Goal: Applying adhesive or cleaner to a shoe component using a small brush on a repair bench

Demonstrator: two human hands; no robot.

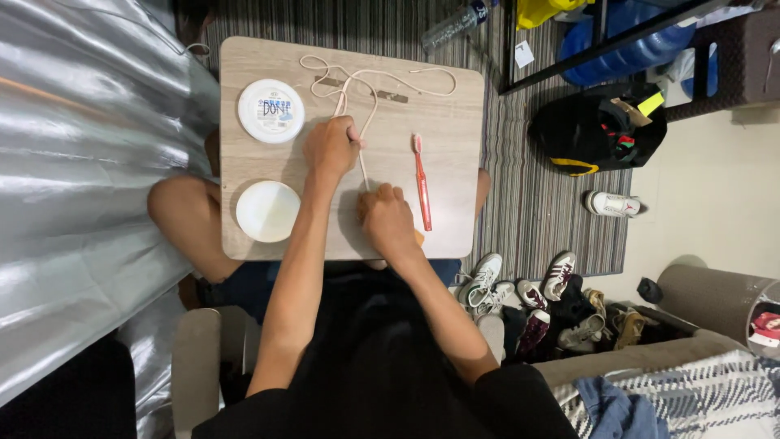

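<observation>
A long pale shoelace (382, 75) loops over the far part of a small wooden table (455, 114). My left hand (331, 148) is closed on a stretch of the lace near the table's middle. My right hand (387, 218) is shut close to the near edge, pinching the lace's lower end against something orange that is mostly hidden under it. A red toothbrush (422, 183) lies flat just right of my right hand, bristles pointing away from me.
A round white lidded tub (271, 110) and a white bowl (267, 211) sit on the table's left side. Several shoes (536, 297) and a black bag (597, 128) lie on the striped rug to the right. A silver sheet (81, 179) covers the left.
</observation>
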